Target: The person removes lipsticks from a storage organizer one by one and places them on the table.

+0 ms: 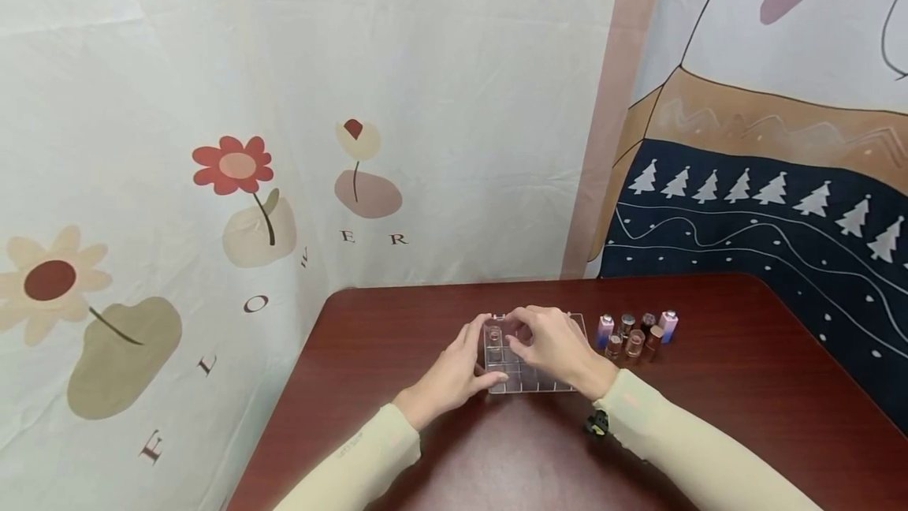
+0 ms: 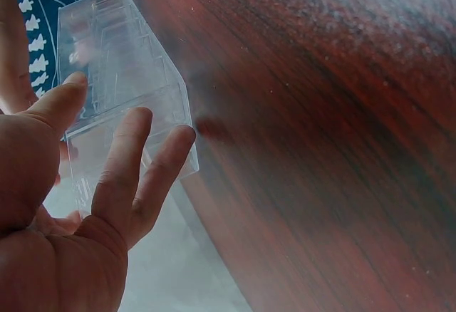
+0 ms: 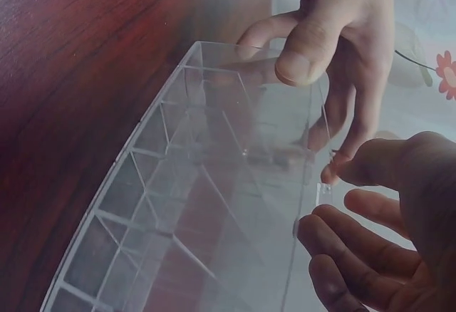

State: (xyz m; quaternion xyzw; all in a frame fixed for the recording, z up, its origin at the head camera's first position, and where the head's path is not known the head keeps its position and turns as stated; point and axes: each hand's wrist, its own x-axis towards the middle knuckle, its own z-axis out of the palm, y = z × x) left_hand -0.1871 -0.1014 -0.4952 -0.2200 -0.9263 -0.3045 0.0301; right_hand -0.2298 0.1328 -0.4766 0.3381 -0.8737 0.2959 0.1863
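A clear plastic compartment box [image 1: 528, 378] stands on the table, divided into several cells. Small, see-through bottles [image 1: 494, 334] appear in its left column. At the box's left side my left hand [image 1: 454, 365] holds it, thumb over the front cells and fingers along the outer wall [image 2: 132, 155]. Above the back part is my right hand [image 1: 556, 344], fingers bent and apart. In the right wrist view, the right fingertips [image 3: 324, 230] are near the box's back edge, beside a small clear tab [image 3: 324, 193]. No object shows plainly between thumb and fingers.
Right of the box stand several small bottles [image 1: 634, 344], some with copper tones, with a pink-and-blue container [image 1: 605, 331] and a similar one [image 1: 668, 325] among them. Under everything is a dark red wooden table [image 1: 397, 322]. Printed cloth [image 1: 461, 140] hangs behind.
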